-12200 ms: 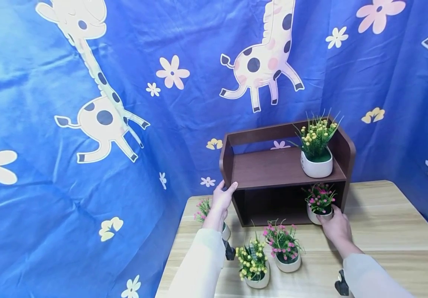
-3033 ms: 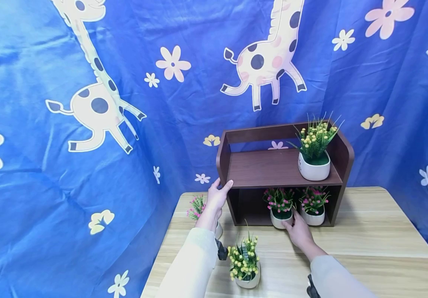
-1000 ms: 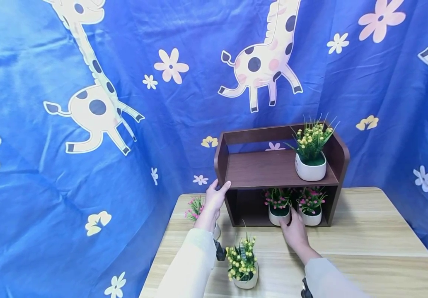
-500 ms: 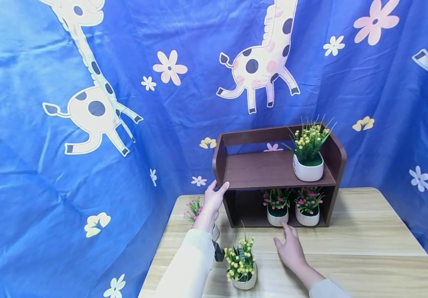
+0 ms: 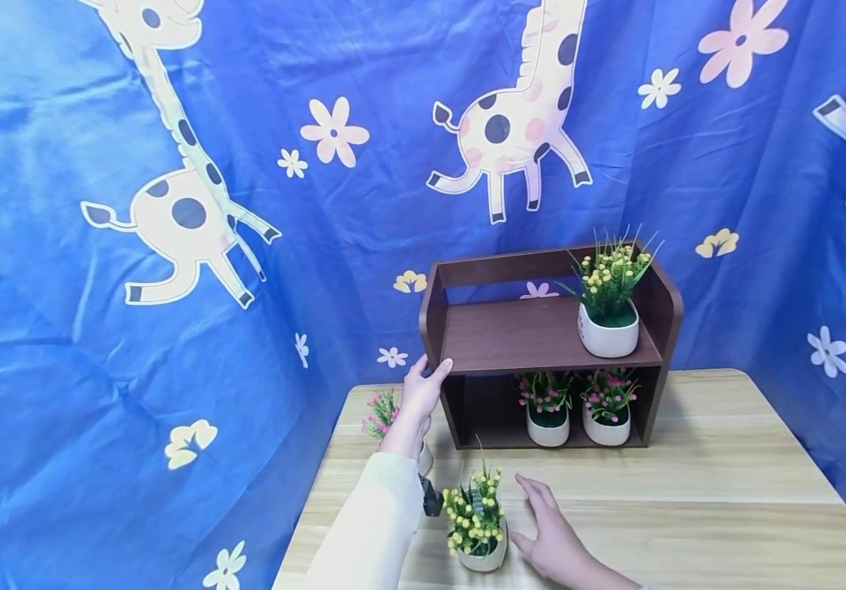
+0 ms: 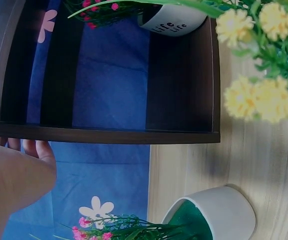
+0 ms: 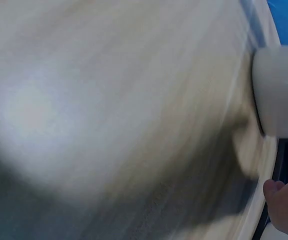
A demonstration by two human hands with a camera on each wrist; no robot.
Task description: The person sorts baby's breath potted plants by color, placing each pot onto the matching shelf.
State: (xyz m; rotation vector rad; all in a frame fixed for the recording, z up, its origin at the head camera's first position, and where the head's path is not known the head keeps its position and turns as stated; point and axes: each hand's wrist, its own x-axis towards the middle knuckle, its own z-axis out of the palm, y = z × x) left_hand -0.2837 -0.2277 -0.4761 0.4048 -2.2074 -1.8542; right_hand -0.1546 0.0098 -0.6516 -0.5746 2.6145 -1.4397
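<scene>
My left hand (image 5: 423,393) grips the left side panel of a dark brown two-tier shelf (image 5: 511,332), thumb in front and fingers behind, as the left wrist view (image 6: 19,170) also shows. My right hand (image 5: 551,537) holds nothing; its fingers are spread just right of a white pot of yellow flowers (image 5: 477,524) on the table. Two white pots of pink flowers, one in the middle (image 5: 548,426) and one at the right (image 5: 607,424), stand in the lower tier. Another pot of yellow flowers (image 5: 609,328) stands at the right of the upper tier.
A third pink-flowered pot (image 6: 218,212) stands on the light wood table (image 5: 725,459) left of the shelf, partly hidden by my left arm in the head view. A blue curtain (image 5: 364,246) with giraffes and flowers hangs behind.
A pink-flowered pot has gone from the table into the lower tier beside the other. My right hand has let go of it and moved left and nearer, to the yellow-flowered pot.
</scene>
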